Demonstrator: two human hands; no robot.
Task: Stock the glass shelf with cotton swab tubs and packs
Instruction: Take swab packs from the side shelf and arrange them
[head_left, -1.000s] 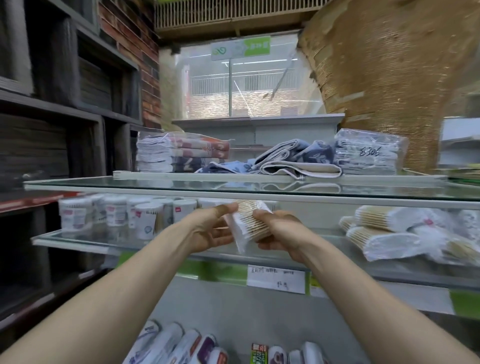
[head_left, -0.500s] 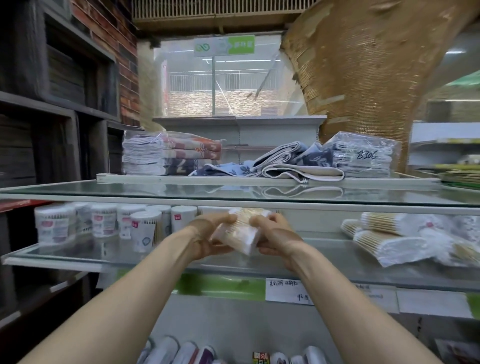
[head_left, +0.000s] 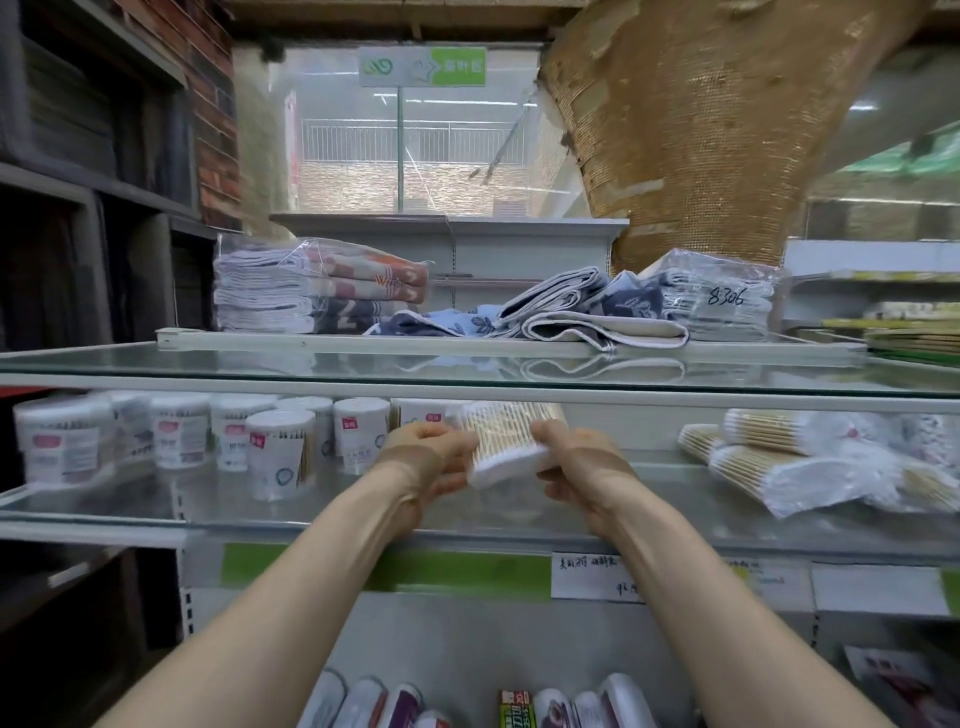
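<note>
A clear pack of wooden cotton swabs (head_left: 506, 441) is held over the middle of the glass shelf (head_left: 332, 512), tilted with its white tips toward me. My left hand (head_left: 428, 460) pinches its left side and my right hand (head_left: 576, 462) grips its right side. Several white cotton swab tubs (head_left: 280, 452) stand in rows on the shelf's left half. Several more swab packs (head_left: 789, 462) lie piled on the shelf's right half.
A second glass shelf (head_left: 467, 371) sits just above the hands, carrying folded towels (head_left: 317, 286) and bagged cloths (head_left: 719, 296). Price labels (head_left: 597, 577) run along the shelf front. Tubes and bottles (head_left: 374, 704) stand on the shelf below. Dark wooden shelving (head_left: 78, 208) lines the left.
Both hands have carried the swab pack a little further in over the shelf and turned it so its white tips face me. The camera has drifted left.
</note>
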